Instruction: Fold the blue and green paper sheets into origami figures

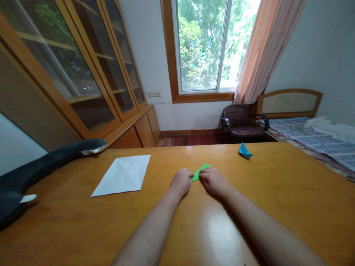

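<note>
A small piece of folded green paper [200, 172] lies on the wooden table between my two hands. My left hand [181, 181] is closed at the paper's left corner, its fingertips on the edge. My right hand [213, 179] rests over the paper's right part with fingers bent, pressing or pinching it; its fingers hide some of that side. Farther off to the right stands a blue folded paper boat [245, 151]. To the left a creased white sheet of paper [122, 175] is spread flat.
On the table's left side lies a dark grey and white stuffed toy [50, 160]. The wooden tabletop [172, 151] ends at a far edge; beyond it are a maroon armchair [237, 118], a bed [327, 136] and a glass-door cabinet [111, 114].
</note>
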A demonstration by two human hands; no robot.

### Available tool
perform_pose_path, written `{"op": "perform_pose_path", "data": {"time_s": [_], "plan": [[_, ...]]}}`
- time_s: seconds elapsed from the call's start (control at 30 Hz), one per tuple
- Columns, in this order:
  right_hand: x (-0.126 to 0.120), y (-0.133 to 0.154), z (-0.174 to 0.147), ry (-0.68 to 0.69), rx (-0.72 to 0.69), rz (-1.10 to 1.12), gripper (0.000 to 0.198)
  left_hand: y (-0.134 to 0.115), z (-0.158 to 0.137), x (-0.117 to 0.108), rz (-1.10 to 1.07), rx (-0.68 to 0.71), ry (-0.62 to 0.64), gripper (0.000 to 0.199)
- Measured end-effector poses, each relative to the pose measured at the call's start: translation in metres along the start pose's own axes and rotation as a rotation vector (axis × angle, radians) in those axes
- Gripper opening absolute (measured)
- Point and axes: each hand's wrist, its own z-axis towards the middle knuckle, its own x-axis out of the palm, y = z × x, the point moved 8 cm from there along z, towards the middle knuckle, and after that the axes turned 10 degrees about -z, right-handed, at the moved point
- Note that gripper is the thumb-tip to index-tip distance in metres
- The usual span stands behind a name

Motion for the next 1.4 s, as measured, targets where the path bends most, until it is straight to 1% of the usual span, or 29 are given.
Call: {"op": "perform_pose_path", "data": {"time_s": [0.1, 0.23, 0.37, 0.57, 0.83, 1.0, 1.17, 1.23, 1.3, 1.4], "plan": [[-0.002, 0.003, -0.001, 0.016, 0.016, -0.031, 0.025, 0.000, 0.001, 0.003, 0.044, 0.016, 0.008, 0.027], [-0.006, 0.017, -0.002, 0.039, -0.001, -0.083, 0.026, -0.003, 0.001, 0.004, 0.091, 0.026, -0.003, 0.026], [-0.004, 0.031, -0.003, 0.108, -0.019, -0.120, 0.028, -0.004, -0.001, 0.005, 0.121, 0.008, -0.015, 0.025], [-0.003, 0.031, -0.004, 0.193, 0.082, -0.152, 0.029, -0.005, -0.003, 0.004, 0.139, -0.001, -0.049, 0.023], [-0.008, 0.010, -0.012, 0.213, 0.241, -0.196, 0.032, -0.005, -0.005, 0.003, 0.111, -0.004, -0.035, 0.028], [-0.012, -0.003, -0.015, 0.198, 0.315, -0.215, 0.031, -0.007, -0.006, 0.000, 0.091, -0.048, -0.003, 0.031], [-0.011, -0.029, -0.022, 0.224, 0.428, -0.276, 0.027, -0.007, -0.007, 0.000, 0.087, -0.028, -0.016, 0.033], [-0.012, -0.039, -0.024, 0.220, 0.452, -0.280, 0.027, -0.007, -0.007, 0.001, 0.087, -0.019, -0.016, 0.033], [-0.015, -0.045, -0.024, 0.185, 0.470, -0.287, 0.027, -0.007, -0.007, 0.001, 0.089, -0.019, -0.012, 0.033], [-0.022, -0.045, -0.021, 0.067, 0.465, -0.277, 0.026, -0.007, -0.007, 0.000, 0.096, -0.014, -0.005, 0.033]]}}
